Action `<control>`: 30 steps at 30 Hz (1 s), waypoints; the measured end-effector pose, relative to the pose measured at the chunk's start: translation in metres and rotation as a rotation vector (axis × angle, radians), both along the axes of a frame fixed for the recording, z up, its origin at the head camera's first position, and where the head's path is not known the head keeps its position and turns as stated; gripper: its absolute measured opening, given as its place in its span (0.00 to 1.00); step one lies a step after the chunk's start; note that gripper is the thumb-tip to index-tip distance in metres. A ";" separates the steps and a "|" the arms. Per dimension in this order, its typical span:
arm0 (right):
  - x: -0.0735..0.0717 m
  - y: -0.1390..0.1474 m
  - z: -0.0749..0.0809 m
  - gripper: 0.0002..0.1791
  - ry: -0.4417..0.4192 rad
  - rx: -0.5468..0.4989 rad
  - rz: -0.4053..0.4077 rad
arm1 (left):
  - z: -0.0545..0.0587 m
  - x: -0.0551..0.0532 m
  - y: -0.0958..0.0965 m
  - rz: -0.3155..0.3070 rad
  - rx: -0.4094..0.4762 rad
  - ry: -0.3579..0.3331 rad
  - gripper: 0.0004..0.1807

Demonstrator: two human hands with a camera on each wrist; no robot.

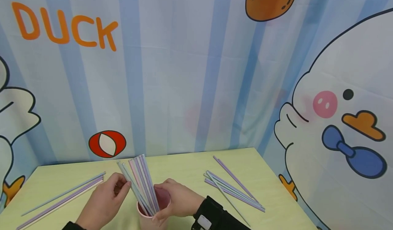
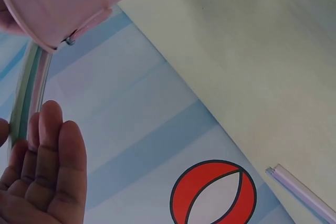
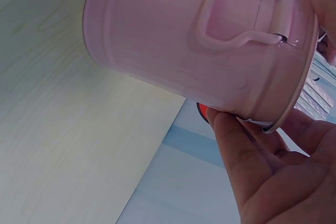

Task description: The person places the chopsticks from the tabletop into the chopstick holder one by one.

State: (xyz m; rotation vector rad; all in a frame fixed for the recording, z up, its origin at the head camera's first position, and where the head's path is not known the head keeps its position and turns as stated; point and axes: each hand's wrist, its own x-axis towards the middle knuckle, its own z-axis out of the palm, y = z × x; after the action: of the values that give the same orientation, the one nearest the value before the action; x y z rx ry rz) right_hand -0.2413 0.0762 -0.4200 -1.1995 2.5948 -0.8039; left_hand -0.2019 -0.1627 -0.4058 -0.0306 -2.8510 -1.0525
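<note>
A bundle of pearly pastel straws [image 1: 148, 182] leans up out of a pink bucket [image 1: 147, 223]. My left hand [image 1: 102, 201] pinches a pale blue-green straw [image 1: 132, 185] at the bundle's left side between thumb and fingers. Across the bucket's mouth, my right hand [image 1: 183, 197] grips the rim, thumb on the near side and fingers toward the far side. The right wrist view shows the bucket tilted in the frame, with a pink wire handle [image 3: 231, 42] on its wall. Straws [image 2: 26, 93] run beside the left fingers in the left wrist view.
Several blue, purple and whitish straws [image 1: 59, 203] lie on the left of the pale yellow table [image 1: 184, 162]. More straws [image 1: 234, 192] lie at the right, some crossing. Behind the table hangs a blue-striped curtain [image 1: 178, 87] with duck prints.
</note>
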 end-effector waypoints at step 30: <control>-0.003 0.000 -0.003 0.46 -0.033 -0.008 -0.001 | -0.049 -0.022 -0.064 0.012 -0.289 -0.034 0.07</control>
State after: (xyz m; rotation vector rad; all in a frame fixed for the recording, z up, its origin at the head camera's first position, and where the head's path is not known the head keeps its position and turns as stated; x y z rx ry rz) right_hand -0.2446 0.0761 -0.4225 -1.1767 2.5683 -0.8275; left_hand -0.2237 -0.2268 -0.4546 -0.0176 -3.0038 -0.6363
